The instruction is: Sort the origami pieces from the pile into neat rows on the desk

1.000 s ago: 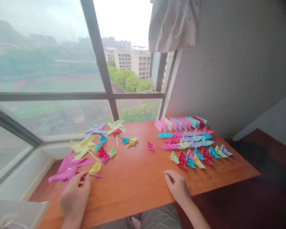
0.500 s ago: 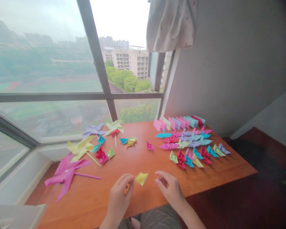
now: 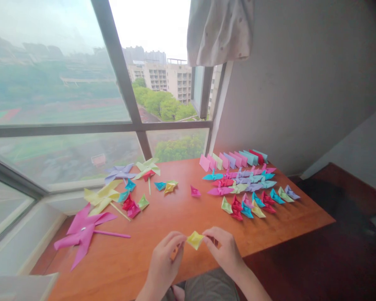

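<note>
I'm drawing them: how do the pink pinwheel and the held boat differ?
The pinwheel is big and pink; the boat is small and yellow. The pinwheel lies on the table; the left hand and right hand hold the boat. The pinwheel has a stick; the boat has none. Both look like folded paper.

The left hand (image 3: 166, 256) and right hand (image 3: 224, 248) face each other low in front of the body, close but apart, each with thumb and forefinger meeting in a pinch, knuckles bent. The bare right forearm (image 3: 253, 284) slants up and inward; the left wrist (image 3: 148, 287) leans inward too
</note>
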Action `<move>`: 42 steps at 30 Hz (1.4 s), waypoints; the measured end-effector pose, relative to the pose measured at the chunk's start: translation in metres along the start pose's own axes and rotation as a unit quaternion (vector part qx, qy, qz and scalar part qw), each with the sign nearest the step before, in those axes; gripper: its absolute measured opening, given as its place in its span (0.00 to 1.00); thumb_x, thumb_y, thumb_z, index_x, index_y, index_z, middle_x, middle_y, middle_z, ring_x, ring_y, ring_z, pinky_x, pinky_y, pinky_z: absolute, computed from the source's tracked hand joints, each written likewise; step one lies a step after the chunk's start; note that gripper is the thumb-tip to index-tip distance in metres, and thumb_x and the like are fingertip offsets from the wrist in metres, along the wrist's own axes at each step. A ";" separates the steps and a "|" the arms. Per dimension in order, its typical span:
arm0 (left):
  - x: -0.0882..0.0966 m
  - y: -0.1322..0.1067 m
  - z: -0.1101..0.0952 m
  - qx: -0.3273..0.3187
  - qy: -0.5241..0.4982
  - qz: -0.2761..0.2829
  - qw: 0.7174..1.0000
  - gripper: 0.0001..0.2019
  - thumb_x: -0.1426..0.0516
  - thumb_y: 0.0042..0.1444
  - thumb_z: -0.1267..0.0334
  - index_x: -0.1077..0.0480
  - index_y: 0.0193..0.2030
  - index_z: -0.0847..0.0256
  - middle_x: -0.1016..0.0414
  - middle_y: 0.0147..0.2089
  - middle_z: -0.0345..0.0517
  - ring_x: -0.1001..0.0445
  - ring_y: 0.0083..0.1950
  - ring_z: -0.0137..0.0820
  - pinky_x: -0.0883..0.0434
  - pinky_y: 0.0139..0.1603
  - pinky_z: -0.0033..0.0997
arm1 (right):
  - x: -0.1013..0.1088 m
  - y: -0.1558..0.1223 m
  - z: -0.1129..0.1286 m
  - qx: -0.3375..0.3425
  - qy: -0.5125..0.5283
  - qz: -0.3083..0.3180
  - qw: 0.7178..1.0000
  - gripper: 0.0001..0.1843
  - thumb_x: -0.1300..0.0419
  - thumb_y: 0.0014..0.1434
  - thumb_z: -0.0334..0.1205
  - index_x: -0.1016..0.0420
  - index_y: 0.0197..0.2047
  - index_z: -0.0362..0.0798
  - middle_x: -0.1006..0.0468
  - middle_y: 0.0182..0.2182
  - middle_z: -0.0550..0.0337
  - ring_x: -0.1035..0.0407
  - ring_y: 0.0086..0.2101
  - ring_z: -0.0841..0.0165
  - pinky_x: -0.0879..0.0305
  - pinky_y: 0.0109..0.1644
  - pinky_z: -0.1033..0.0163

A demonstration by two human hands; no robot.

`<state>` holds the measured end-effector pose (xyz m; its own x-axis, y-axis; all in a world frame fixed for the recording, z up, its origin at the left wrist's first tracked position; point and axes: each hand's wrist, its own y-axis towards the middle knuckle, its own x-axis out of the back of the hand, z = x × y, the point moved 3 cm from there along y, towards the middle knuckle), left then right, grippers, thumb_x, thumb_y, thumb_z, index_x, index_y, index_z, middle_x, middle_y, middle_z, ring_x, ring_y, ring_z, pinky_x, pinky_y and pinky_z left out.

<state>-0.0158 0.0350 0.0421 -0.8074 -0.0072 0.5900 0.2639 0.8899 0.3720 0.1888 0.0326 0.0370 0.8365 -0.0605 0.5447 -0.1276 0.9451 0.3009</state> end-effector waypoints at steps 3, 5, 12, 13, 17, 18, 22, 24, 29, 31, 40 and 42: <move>0.003 0.002 0.010 0.023 -0.005 -0.004 1.000 0.09 0.47 0.61 0.67 0.25 0.40 0.57 0.21 0.38 0.46 0.23 0.35 0.30 0.26 0.35 0.25 | 0.019 0.000 -0.012 -0.005 -0.025 -0.041 0.999 0.13 0.46 0.65 0.43 0.22 0.36 0.49 0.21 0.29 0.58 0.28 0.28 0.69 0.32 0.33 0.66; 0.007 0.002 0.020 0.046 -0.013 -0.010 0.999 0.09 0.47 0.61 0.66 0.25 0.40 0.58 0.21 0.37 0.46 0.23 0.34 0.31 0.26 0.33 0.25 | 0.045 -0.003 -0.026 -0.030 -0.056 -0.099 0.993 0.14 0.46 0.65 0.46 0.21 0.37 0.49 0.19 0.32 0.56 0.26 0.30 0.67 0.31 0.36 0.65; 0.013 -0.003 0.046 0.115 -0.028 -0.038 0.992 0.09 0.46 0.60 0.62 0.25 0.38 0.60 0.20 0.34 0.46 0.22 0.33 0.34 0.26 0.33 0.28 | 0.174 -0.039 -0.102 -0.162 -0.270 -0.365 0.876 0.24 0.45 0.59 0.58 0.20 0.40 0.45 0.17 0.34 0.50 0.24 0.32 0.61 0.33 0.36 0.62; 0.012 -0.004 0.046 0.112 -0.025 -0.035 0.993 0.09 0.46 0.60 0.62 0.25 0.38 0.60 0.20 0.34 0.45 0.22 0.32 0.34 0.26 0.33 0.28 | 0.188 -0.045 -0.114 -0.178 -0.291 -0.385 0.858 0.25 0.45 0.59 0.58 0.20 0.40 0.45 0.18 0.32 0.50 0.24 0.31 0.61 0.34 0.35 0.62; 0.010 -0.002 0.040 0.100 -0.016 -0.027 0.994 0.09 0.46 0.60 0.62 0.25 0.37 0.59 0.21 0.33 0.45 0.23 0.30 0.33 0.26 0.32 0.28 | 0.219 -0.065 -0.156 -0.224 -0.332 -0.392 0.828 0.25 0.47 0.58 0.56 0.20 0.40 0.43 0.18 0.31 0.49 0.25 0.30 0.59 0.35 0.34 0.60; 0.010 -0.002 0.039 0.099 -0.014 -0.027 0.995 0.09 0.46 0.60 0.62 0.25 0.37 0.59 0.21 0.33 0.45 0.23 0.31 0.33 0.26 0.32 0.28 | 0.221 -0.068 -0.165 -0.231 -0.336 -0.386 0.827 0.25 0.47 0.57 0.56 0.20 0.40 0.43 0.18 0.31 0.49 0.25 0.30 0.58 0.35 0.34 0.59; 0.011 -0.001 0.040 0.097 -0.009 -0.030 0.995 0.09 0.47 0.60 0.63 0.25 0.38 0.59 0.20 0.34 0.46 0.23 0.32 0.34 0.26 0.34 0.28 | 0.219 -0.072 -0.188 -0.260 -0.330 -0.359 0.834 0.23 0.46 0.56 0.53 0.20 0.39 0.45 0.18 0.32 0.50 0.24 0.33 0.57 0.35 0.35 0.59; 0.011 -0.001 0.041 0.096 -0.008 -0.028 0.995 0.09 0.47 0.60 0.63 0.25 0.38 0.59 0.20 0.35 0.47 0.23 0.32 0.34 0.26 0.34 0.28 | 0.216 -0.070 -0.195 -0.273 -0.321 -0.347 0.838 0.22 0.47 0.55 0.53 0.21 0.39 0.45 0.18 0.32 0.50 0.24 0.34 0.57 0.35 0.35 0.59; 0.010 -0.003 0.043 0.098 -0.004 -0.027 0.995 0.09 0.47 0.60 0.63 0.25 0.38 0.59 0.21 0.35 0.46 0.23 0.32 0.34 0.26 0.33 0.28 | 0.213 -0.062 -0.205 -0.284 -0.306 -0.340 0.843 0.21 0.46 0.55 0.52 0.21 0.39 0.46 0.18 0.32 0.50 0.24 0.34 0.56 0.36 0.35 0.58; 0.010 -0.003 0.042 0.100 -0.003 -0.024 0.995 0.09 0.47 0.60 0.63 0.25 0.39 0.59 0.21 0.35 0.46 0.23 0.33 0.34 0.26 0.34 0.28 | 0.213 -0.060 -0.208 -0.287 -0.303 -0.340 0.843 0.21 0.46 0.55 0.52 0.21 0.39 0.46 0.18 0.32 0.49 0.25 0.34 0.56 0.36 0.35 0.58; 0.009 -0.002 0.044 0.102 -0.005 -0.017 0.995 0.09 0.47 0.61 0.62 0.26 0.39 0.59 0.21 0.36 0.47 0.22 0.35 0.35 0.26 0.37 0.30 | 0.212 -0.055 -0.216 -0.307 -0.288 -0.320 0.849 0.21 0.45 0.55 0.53 0.21 0.42 0.47 0.18 0.36 0.49 0.26 0.34 0.56 0.39 0.33 0.59; 0.009 -0.003 0.046 0.101 -0.007 -0.016 0.995 0.09 0.47 0.61 0.62 0.26 0.39 0.60 0.21 0.36 0.48 0.23 0.35 0.35 0.26 0.37 0.31 | 0.213 -0.055 -0.213 -0.302 -0.284 -0.328 0.849 0.23 0.45 0.55 0.54 0.21 0.44 0.47 0.18 0.36 0.49 0.26 0.34 0.56 0.39 0.33 0.59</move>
<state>-0.0477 0.0532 0.0135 -0.8219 -0.0325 0.5688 0.1265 0.9630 0.2379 0.4870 0.0361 -0.0300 0.2088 -0.6200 0.7563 0.7058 0.6308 0.3223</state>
